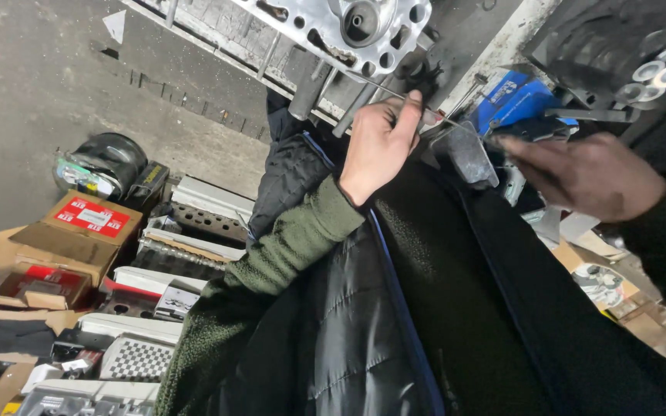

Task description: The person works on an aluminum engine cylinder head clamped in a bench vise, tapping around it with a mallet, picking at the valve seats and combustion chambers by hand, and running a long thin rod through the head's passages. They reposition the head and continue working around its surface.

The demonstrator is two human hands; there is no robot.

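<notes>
At the top centre of the frame the left hand pinches a thin metal rod against the grey engine casting; probing it looks like the step in hand. The right hand, blurred, closes on a grey tool. Steady aim seems needed. Cardboard boxes crowd the concrete floor at left

Thin metal rod, prob a long feeler or wire tool, pinched at the left hand's fingertips, running diagonal from the cylinder head w/ round bores at top down toward the right. Grey flat metal piece sits just below the rod's right end, tilted, near the blurred right hand.
</notes>
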